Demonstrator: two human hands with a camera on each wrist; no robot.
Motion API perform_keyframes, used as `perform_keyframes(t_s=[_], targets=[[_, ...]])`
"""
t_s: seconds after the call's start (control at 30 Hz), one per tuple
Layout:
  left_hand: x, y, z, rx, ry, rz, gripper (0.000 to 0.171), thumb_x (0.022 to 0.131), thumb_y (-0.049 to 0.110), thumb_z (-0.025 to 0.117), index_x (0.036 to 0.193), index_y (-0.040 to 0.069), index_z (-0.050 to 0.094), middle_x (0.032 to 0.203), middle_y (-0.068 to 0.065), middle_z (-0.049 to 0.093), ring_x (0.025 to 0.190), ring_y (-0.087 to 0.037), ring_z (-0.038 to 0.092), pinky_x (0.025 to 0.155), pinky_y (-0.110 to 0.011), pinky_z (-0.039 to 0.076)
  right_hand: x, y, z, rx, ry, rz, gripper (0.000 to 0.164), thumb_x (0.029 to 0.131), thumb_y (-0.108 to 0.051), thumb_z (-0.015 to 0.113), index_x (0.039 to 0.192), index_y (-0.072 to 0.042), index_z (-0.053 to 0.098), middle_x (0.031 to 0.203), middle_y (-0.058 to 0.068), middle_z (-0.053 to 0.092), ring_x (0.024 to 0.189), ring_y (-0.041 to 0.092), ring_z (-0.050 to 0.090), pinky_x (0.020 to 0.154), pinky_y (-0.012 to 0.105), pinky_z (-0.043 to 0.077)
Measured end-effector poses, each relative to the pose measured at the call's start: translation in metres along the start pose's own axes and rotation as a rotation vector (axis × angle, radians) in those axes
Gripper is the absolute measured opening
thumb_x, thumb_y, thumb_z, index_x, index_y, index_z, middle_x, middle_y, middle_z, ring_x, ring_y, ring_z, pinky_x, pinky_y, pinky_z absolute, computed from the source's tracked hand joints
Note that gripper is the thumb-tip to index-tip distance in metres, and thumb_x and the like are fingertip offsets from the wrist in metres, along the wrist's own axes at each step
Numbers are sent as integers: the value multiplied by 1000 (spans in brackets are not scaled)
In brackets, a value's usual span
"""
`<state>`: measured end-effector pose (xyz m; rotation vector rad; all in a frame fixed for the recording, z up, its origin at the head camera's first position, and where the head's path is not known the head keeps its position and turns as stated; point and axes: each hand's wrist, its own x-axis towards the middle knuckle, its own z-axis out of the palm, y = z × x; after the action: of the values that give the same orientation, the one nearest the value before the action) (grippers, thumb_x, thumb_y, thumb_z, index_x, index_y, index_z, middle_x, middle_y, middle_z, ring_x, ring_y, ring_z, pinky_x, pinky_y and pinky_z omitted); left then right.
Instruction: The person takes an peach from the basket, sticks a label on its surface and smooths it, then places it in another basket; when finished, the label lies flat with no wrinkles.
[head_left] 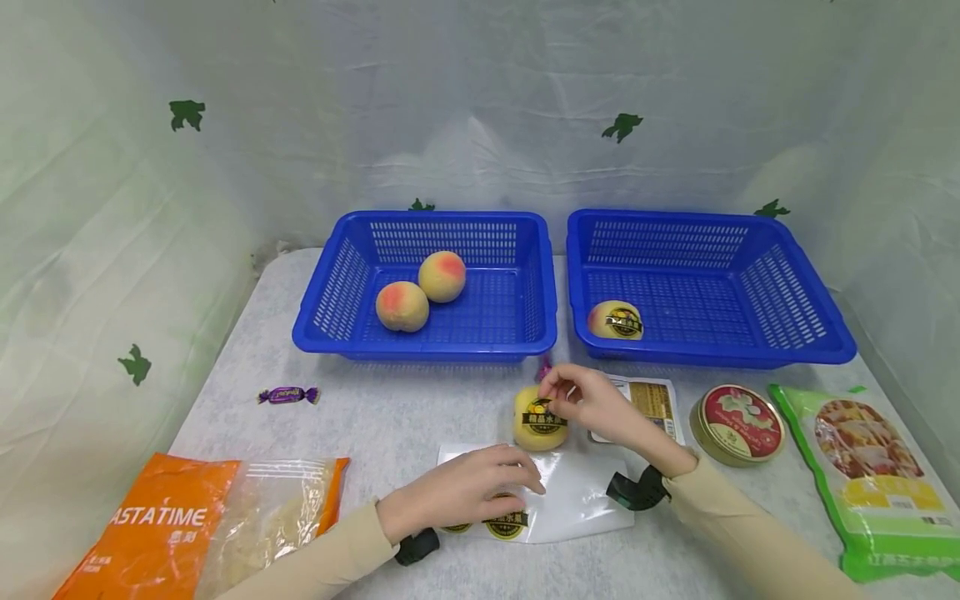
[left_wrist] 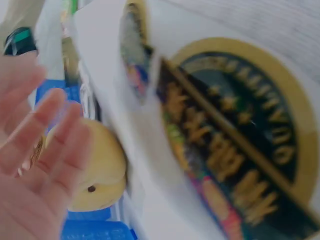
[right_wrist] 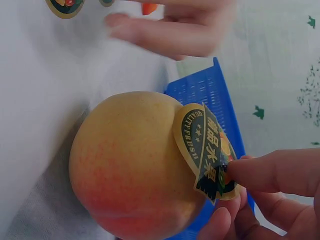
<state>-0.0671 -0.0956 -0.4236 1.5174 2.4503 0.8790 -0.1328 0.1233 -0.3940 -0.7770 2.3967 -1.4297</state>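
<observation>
In the head view a peach (head_left: 529,440) stands on the table between my hands. My right hand (head_left: 596,407) is at its upper right side. The right wrist view shows that thumb and fingers pinching the edge of a black and gold fruit sticker (right_wrist: 204,147), whose other side lies against the peach's skin. My left hand (head_left: 468,490) hovers palm down over the white sticker sheet (head_left: 577,496), fingers loosely bent and holding nothing. Printed stickers (head_left: 507,523) show on the sheet beneath that hand.
Behind are two blue baskets: the left basket (head_left: 423,346) holds two peaches (head_left: 402,306), the right basket (head_left: 720,354) one stickered peach (head_left: 600,319). A purple candy (head_left: 288,395) and orange bag (head_left: 161,517) lie left. A flat pack (head_left: 652,404), round tin (head_left: 738,423) and green bag (head_left: 873,467) lie right.
</observation>
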Motion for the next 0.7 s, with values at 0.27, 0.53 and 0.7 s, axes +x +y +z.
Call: perform_keyframes(t_s=[0.27,0.53,0.7], targets=[[13,-17,-12,-225,409,-161,18,85,11,61,104,12,63,98,0,52,84,-13,53,69,-24,47,-1,3,7,-151,48,-119,19,74,7,64,84,-8,59,80,-1,55,71,11,51,61,25,46],[30,-33,-4,-260,467,-338,17,79,26,69,93,19,63,112,2,42,106,-13,42,90,-37,37,-3,6,11,-201,110,-174,20,72,8,67,84,-7,59,83,0,51,71,11,52,59,22,47],[36,-40,1,-406,465,-369,17,78,20,71,90,17,59,109,2,42,105,-13,42,91,-37,37,-7,11,9,-219,122,-149,17,74,-3,71,84,-11,59,93,0,51,86,15,52,68,30,48]])
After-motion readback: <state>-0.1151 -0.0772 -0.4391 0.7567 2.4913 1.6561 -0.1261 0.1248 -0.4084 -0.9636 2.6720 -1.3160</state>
